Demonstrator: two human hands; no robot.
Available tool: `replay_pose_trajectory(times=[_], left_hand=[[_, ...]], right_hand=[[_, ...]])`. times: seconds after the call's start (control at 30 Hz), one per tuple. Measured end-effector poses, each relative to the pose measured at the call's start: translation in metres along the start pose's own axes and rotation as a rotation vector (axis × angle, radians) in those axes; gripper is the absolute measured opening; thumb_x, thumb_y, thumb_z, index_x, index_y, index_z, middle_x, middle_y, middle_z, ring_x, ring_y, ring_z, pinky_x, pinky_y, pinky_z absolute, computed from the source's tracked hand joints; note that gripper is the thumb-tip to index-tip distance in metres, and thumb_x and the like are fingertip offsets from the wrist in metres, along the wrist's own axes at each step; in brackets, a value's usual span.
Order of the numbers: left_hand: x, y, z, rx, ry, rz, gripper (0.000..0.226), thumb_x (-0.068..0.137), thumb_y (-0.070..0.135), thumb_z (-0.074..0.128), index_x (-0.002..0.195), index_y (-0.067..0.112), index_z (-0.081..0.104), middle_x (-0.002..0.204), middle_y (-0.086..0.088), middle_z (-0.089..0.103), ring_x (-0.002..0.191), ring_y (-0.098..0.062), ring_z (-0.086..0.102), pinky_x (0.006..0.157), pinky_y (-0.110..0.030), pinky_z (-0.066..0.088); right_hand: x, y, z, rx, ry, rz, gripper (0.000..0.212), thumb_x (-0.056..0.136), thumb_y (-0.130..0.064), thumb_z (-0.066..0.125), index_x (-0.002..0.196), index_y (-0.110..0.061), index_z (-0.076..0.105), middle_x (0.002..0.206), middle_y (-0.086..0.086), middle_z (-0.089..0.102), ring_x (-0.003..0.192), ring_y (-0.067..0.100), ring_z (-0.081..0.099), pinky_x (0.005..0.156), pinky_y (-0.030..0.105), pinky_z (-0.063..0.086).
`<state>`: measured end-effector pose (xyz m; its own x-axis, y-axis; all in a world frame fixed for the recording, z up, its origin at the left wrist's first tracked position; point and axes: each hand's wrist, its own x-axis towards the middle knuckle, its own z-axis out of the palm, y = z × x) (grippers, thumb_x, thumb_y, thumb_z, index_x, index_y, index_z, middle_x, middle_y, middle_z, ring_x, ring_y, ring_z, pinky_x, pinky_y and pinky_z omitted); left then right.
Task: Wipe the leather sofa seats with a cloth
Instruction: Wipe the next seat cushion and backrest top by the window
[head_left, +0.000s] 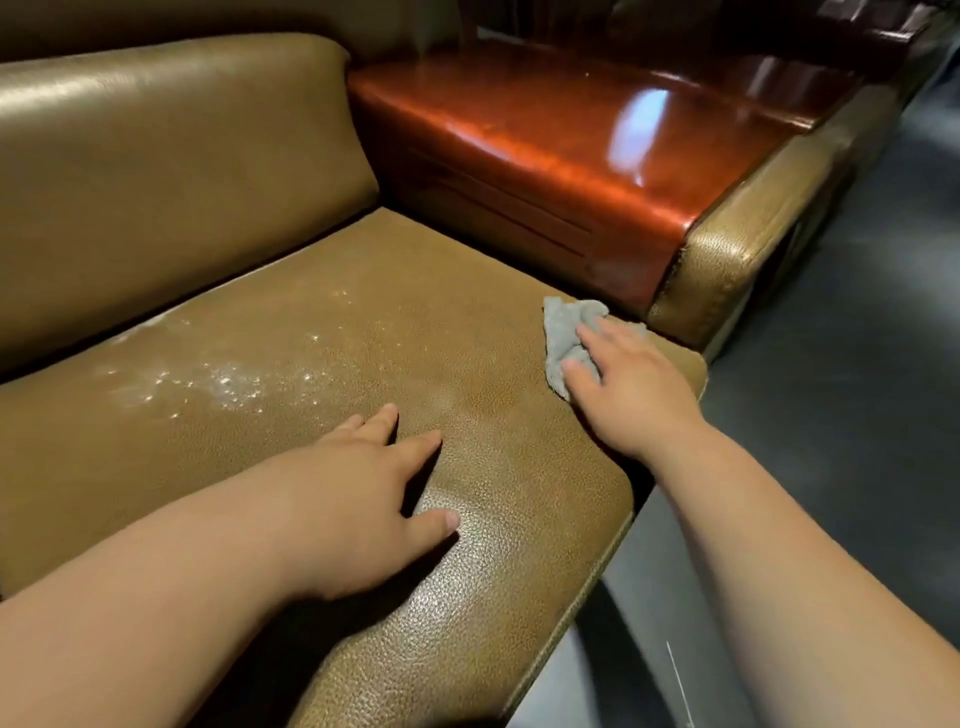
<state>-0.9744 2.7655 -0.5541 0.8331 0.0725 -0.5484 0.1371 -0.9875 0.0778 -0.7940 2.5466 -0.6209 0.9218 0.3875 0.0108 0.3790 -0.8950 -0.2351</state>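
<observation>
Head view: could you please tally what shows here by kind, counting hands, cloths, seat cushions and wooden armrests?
Hands: 2, left hand and right hand
Cloths: 1, grey cloth
Seat cushions: 1, seat
Wooden armrests: 1, armrest
Total: 5

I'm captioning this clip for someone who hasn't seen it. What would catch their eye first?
Probably the glossy red-brown wooden armrest at the far right end of the sofa, with a bright reflection on top. Next, the whitish speckled patch on the tan seat, left of both hands. The right hand presses a grey cloth near the seat's front right corner.
</observation>
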Motion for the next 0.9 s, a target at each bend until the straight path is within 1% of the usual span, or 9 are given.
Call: replay_pose_trajectory(times=[0.1, 0.23, 0.33, 0.43, 0.53, 0.6, 0.67, 0.77, 0.9], left_hand=[[0.001, 0.001, -0.001, -0.002, 0.001, 0.007, 0.088, 0.094, 0.081, 0.035, 0.165, 0.047, -0.005, 0.175, 0.0, -0.018, 0.163, -0.023, -0.006, 0.132, -0.044, 0.012], [0.0, 0.0, 0.0, -0.014, 0.012, 0.006, 0.088, 0.095, 0.081, 0.035, 0.165, 0.047, -0.005, 0.174, 0.001, -0.019, 0.163, -0.023, -0.008, 0.132, -0.043, 0.009], [0.0, 0.001, 0.003, -0.025, 0.024, 0.001, 0.088, 0.094, 0.081, 0.037, 0.164, 0.049, -0.007, 0.174, 0.002, -0.02, 0.162, -0.024, -0.01, 0.132, -0.047, 0.013], [0.001, 0.005, 0.004, -0.013, 0.016, -0.003, 0.089, 0.095, 0.081, 0.036, 0.164, 0.047, -0.009, 0.173, 0.0, -0.022, 0.162, -0.026, -0.012, 0.131, -0.05, 0.015], [0.001, 0.007, 0.002, -0.01, 0.009, -0.009, 0.089, 0.096, 0.079, 0.037, 0.165, 0.045, -0.008, 0.174, -0.002, -0.021, 0.162, -0.028, -0.011, 0.131, -0.05, 0.015], [0.001, 0.006, 0.0, -0.025, 0.007, -0.006, 0.088, 0.097, 0.078, 0.038, 0.165, 0.045, -0.006, 0.174, -0.003, -0.019, 0.162, -0.028, -0.009, 0.131, -0.049, 0.013], [0.001, 0.003, -0.001, -0.04, 0.015, -0.001, 0.087, 0.098, 0.077, 0.039, 0.166, 0.044, -0.004, 0.175, -0.001, -0.017, 0.163, -0.026, -0.008, 0.132, -0.048, 0.013], [0.001, 0.002, -0.001, -0.042, 0.027, -0.001, 0.087, 0.098, 0.077, 0.039, 0.166, 0.042, -0.003, 0.175, 0.001, -0.018, 0.162, -0.025, -0.009, 0.132, -0.048, 0.012], [0.002, 0.002, 0.0, -0.055, 0.031, 0.007, 0.086, 0.099, 0.076, 0.04, 0.166, 0.043, -0.002, 0.175, 0.001, -0.017, 0.163, -0.026, -0.008, 0.131, -0.05, 0.013]], right_hand=[[-0.019, -0.031, 0.0, -0.027, -0.034, -0.053, 0.068, 0.105, -0.051, 0.025, 0.163, -0.017, 0.029, 0.172, 0.01, 0.02, 0.158, 0.026, 0.017, 0.127, 0.035, 0.009], [-0.034, -0.048, 0.006, -0.018, -0.14, -0.22, 0.077, 0.097, -0.064, 0.021, 0.166, -0.029, 0.018, 0.174, -0.001, 0.006, 0.16, 0.019, 0.003, 0.13, 0.039, -0.002], [-0.007, 0.0, 0.0, -0.046, -0.066, -0.037, 0.071, 0.103, -0.061, 0.026, 0.164, -0.025, 0.026, 0.173, 0.003, 0.016, 0.159, 0.021, 0.013, 0.129, 0.042, 0.008], [0.002, 0.019, -0.004, -0.115, 0.004, 0.156, 0.075, 0.101, -0.061, 0.018, 0.161, -0.019, 0.033, 0.17, 0.011, 0.025, 0.155, 0.028, 0.022, 0.127, 0.044, 0.016], [-0.007, -0.038, 0.0, -0.094, -0.086, -0.009, 0.07, 0.103, -0.057, 0.02, 0.162, -0.02, 0.029, 0.17, 0.018, 0.02, 0.156, 0.031, 0.018, 0.128, 0.041, 0.012], [-0.021, -0.08, 0.006, -0.088, -0.137, -0.235, 0.072, 0.102, -0.06, 0.019, 0.165, -0.027, 0.018, 0.174, 0.01, 0.008, 0.16, 0.026, 0.006, 0.13, 0.039, 0.003], [-0.02, -0.091, 0.009, -0.05, -0.178, -0.342, 0.08, 0.095, -0.068, 0.013, 0.166, -0.031, 0.014, 0.174, 0.0, 0.004, 0.16, 0.021, 0.002, 0.13, 0.041, -0.001], [0.029, -0.055, 0.004, -0.04, -0.147, -0.225, 0.069, 0.105, -0.06, 0.029, 0.165, -0.025, 0.022, 0.173, 0.001, 0.014, 0.159, 0.022, 0.012, 0.127, 0.037, 0.007], [0.083, -0.039, -0.001, -0.064, -0.169, 0.019, 0.068, 0.106, -0.054, 0.023, 0.163, -0.018, 0.025, 0.172, 0.013, 0.017, 0.156, 0.032, 0.02, 0.126, 0.041, 0.018]])
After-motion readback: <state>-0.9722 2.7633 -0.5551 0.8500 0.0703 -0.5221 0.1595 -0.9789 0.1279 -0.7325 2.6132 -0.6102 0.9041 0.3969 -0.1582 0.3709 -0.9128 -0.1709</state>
